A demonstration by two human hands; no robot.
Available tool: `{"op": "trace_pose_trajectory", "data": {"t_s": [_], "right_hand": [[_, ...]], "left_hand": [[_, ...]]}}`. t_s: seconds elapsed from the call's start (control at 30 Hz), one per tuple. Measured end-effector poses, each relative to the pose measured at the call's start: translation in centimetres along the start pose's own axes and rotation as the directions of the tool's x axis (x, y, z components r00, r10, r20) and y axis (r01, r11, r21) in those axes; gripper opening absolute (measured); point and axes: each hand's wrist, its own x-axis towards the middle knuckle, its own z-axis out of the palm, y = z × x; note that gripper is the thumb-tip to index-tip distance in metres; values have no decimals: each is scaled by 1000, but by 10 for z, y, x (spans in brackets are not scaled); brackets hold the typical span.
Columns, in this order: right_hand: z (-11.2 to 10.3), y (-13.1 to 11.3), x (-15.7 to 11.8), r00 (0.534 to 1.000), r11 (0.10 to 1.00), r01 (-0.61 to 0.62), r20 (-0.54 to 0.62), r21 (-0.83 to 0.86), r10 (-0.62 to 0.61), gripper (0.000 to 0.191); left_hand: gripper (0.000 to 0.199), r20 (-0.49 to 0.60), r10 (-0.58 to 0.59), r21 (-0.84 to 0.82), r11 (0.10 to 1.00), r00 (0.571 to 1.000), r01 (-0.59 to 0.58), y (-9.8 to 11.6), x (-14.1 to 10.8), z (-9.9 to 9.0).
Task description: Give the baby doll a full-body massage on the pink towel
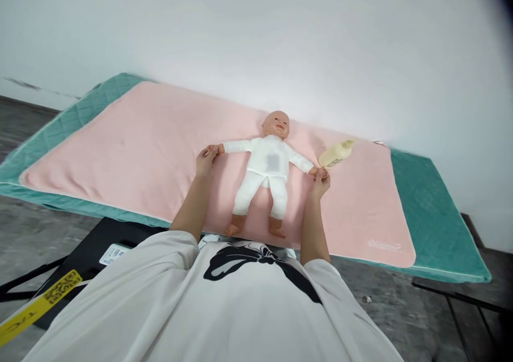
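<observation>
A baby doll in a white top and trousers lies face up on a pink blanket, its arms stretched out to both sides and its bare feet toward me. My left hand pinches the doll's hand on the left. On the other side, my right hand has its fingers closed on the doll's other hand. Just beyond my right hand a pale yellow bottle lies on its side on the blanket.
Under the blanket is a green quilted mat, against a white wall. A black object with a label is at the lower left, near a yellow strap. Black metal legs stand at lower right.
</observation>
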Motion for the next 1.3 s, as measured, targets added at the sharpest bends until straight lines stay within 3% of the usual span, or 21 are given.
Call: {"op": "trace_pose_trajectory", "data": {"t_s": [0.1,0.17,0.27,0.37,0.53,0.7,0.77,0.9,0.97,1.13,1.3], "right_hand": [[2,-9,-7,1000,1000,24,-14,14,-24,54],[4,-21,-13,998,998,56,-35,15,-56,54],[7,-45,-24,990,990,141,-20,-17,-142,52],[11,-68,-38,968,967,246,64,-65,-242,52],[19,-78,-68,868,869,464,282,-169,-409,44],[24,-64,-92,656,708,689,550,-155,-517,33],[25,-61,-97,624,678,717,585,-164,-518,34],[25,-61,-102,604,673,718,640,-177,-475,37],[25,-63,-102,589,667,723,667,-183,-457,37],[24,-66,-103,559,652,729,732,-209,-390,38],[21,-69,-101,558,670,712,749,-211,-358,38]], "left_hand": [[31,-60,-42,-74,997,997,38,12,-16,12],[31,-100,61,-76,995,993,-69,24,-29,23],[35,-33,228,-36,973,973,-229,43,-52,41],[36,105,322,32,945,941,-326,56,-72,56],[32,365,433,267,799,824,-538,58,-96,74],[33,612,399,384,605,683,-698,47,-107,76],[36,680,379,394,533,628,-749,44,-108,74],[44,766,341,380,444,545,-812,43,-114,70],[45,786,314,383,428,532,-818,43,-118,71],[46,797,244,421,432,553,-797,45,-129,74],[46,795,198,399,543,574,-739,49,-124,71]]}}
